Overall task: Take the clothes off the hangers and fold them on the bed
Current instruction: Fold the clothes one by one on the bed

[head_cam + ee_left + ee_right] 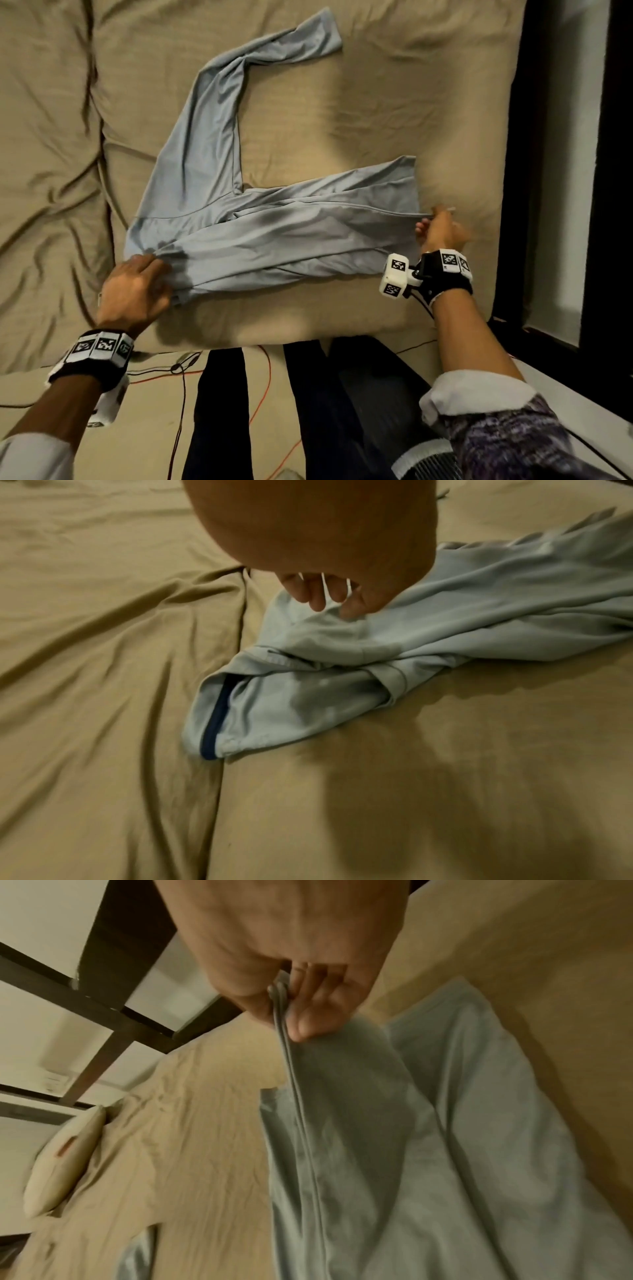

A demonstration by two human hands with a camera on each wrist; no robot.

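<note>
No readable writing, only square coded markers on two wrist bands; one light blue shirt [274,236] on the bed [51,137], body's long axis running left-right, collar at the left end, one sleeve stretching away from the collar end; left hand [137,291] at the collar end, fingers [352,603] curled and bunching the fabric; right hand [442,229] at the shirt's right end, thumb and fingers pinching the hem edge; one pillow [65,1161] far beyond the shirt.
</note>
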